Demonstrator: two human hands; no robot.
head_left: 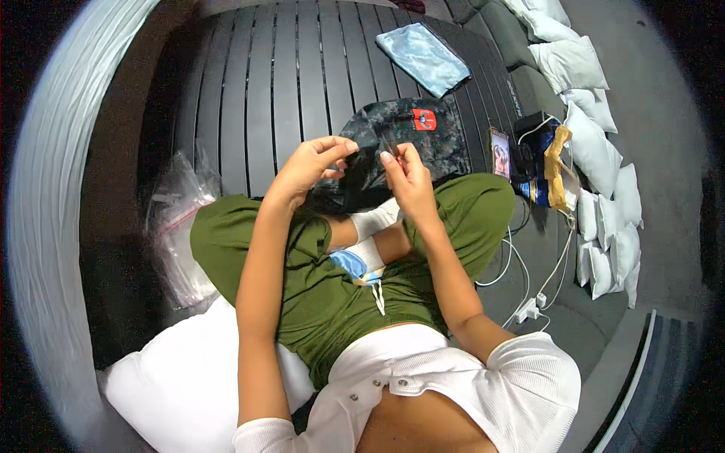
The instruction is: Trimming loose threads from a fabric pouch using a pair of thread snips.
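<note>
A dark camouflage-patterned fabric bag [442,147] with a red patch [424,119] lies in front of my crossed legs. My left hand [313,167] is raised over its left side, thumb and fingertips pinched together. Whatever the left fingers hold, if anything, is too small to make out. To its right, my right hand [410,181] is closed on a small dark pointed thing with a bit of red, whose kind I cannot tell. The two hands are apart, their fingertips turned toward each other above the bag.
A folded light-blue cloth [423,57] lies on the black slatted table [264,83]. Clear plastic bags [181,234] are beside my left knee. At right stand a phone [500,153], a blue-and-yellow bag [557,170], white cables [525,279] and several white pillows [593,143].
</note>
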